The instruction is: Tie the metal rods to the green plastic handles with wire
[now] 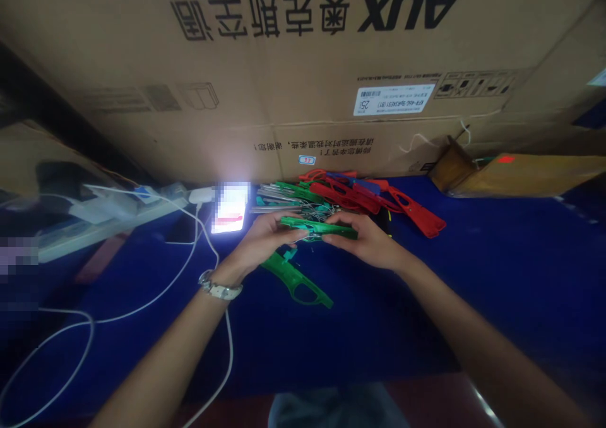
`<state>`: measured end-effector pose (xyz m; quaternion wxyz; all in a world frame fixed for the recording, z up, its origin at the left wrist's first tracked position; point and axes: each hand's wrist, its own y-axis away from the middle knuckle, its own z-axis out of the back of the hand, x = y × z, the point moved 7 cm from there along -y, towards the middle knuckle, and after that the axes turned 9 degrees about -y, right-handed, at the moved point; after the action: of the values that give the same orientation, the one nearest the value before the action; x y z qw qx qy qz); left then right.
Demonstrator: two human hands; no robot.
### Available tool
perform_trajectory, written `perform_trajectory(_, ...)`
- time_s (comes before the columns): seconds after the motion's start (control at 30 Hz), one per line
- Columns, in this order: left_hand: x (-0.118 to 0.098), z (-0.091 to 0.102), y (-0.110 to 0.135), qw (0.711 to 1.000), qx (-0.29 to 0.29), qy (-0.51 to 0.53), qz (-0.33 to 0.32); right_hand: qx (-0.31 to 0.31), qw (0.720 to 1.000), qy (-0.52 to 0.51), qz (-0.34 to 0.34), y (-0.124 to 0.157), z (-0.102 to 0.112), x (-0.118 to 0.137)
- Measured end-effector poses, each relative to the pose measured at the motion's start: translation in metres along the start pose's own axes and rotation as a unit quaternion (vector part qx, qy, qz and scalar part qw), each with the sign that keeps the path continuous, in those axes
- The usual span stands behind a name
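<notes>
The left hand [265, 238] and the right hand [367, 242] both hold one green piece [319, 228]. The left hand's fingers curl around its left end. The right hand's fingers pinch its right end. The green piece lies flat between the two hands, just above the blue cloth [473, 276]. Some thin wire shows under its middle, but it is too small to tell more.

A watch [218, 287] sits on the left wrist, below and left of the green piece. A second green part [296, 279] lies on the cloth just below the green piece. Right behind the green piece is a pile of red and green parts [360, 197]. Left of the green piece, a bright phone [230, 208] glows. A white cable [142, 302] loops farther left and down. A power strip [108, 216] lies far left. A big cardboard box [303, 68] stands behind it all.
</notes>
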<state>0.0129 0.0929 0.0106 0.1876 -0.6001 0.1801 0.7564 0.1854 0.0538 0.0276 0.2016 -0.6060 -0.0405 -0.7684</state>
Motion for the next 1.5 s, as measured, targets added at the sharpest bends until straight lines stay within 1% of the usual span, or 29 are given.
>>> perform_trajectory(0.17, 0.0, -0.001, 0.0, 1.0, 0.017, 0.002, -0.002, -0.004, 1.0, 0.025, -0.001, 0.0, 0.003, -0.001)
perform_trajectory(0.37, 0.007, 0.002, -0.003, 1.0, -0.01, 0.012, 0.001, -0.001, 0.999, 0.034, 0.017, 0.0, 0.0, -0.001)
perform_trajectory(0.53, 0.005, 0.003, -0.003, 1.0, -0.021, 0.004, -0.01, 0.005, 1.0, 0.022, 0.02, -0.001, -0.001, 0.0)
perform_trajectory(0.67, 0.006, 0.001, -0.002, 0.999, -0.024, 0.022, 0.015, 0.014, 1.0, 0.014, 0.008, 0.0, -0.001, 0.001)
perform_trajectory(0.8, 0.008, -0.002, -0.002, 0.998, -0.02, 0.043, 0.031, 0.041, 0.998, -0.024, -0.028, 0.001, -0.003, 0.0)
perform_trajectory(0.9, 0.01, -0.004, -0.002, 0.998, -0.022, 0.048, 0.041, 0.049, 0.998, -0.027, -0.043, 0.001, -0.003, -0.002)
perform_trajectory(1.0, 0.01, -0.007, -0.002, 0.997, -0.032, 0.051, 0.041, 0.035, 0.999, -0.013, -0.036, 0.001, -0.001, -0.004)
perform_trajectory(1.13, 0.01, -0.011, -0.002, 0.998, -0.039, 0.05, 0.029, -0.002, 1.0, 0.015, -0.026, 0.0, 0.002, -0.005)
perform_trajectory(1.27, 0.014, -0.012, 0.0, 0.997, -0.038, 0.056, 0.035, -0.034, 0.999, 0.035, -0.003, 0.0, 0.002, -0.005)
perform_trajectory(1.43, 0.014, -0.014, 0.004, 0.995, -0.028, 0.085, 0.051, -0.059, 0.997, 0.039, 0.012, 0.0, 0.002, -0.005)
perform_trajectory(1.5, 0.013, -0.015, 0.004, 0.995, -0.023, 0.087, 0.05, -0.056, 0.998, 0.035, 0.008, 0.0, 0.001, -0.004)
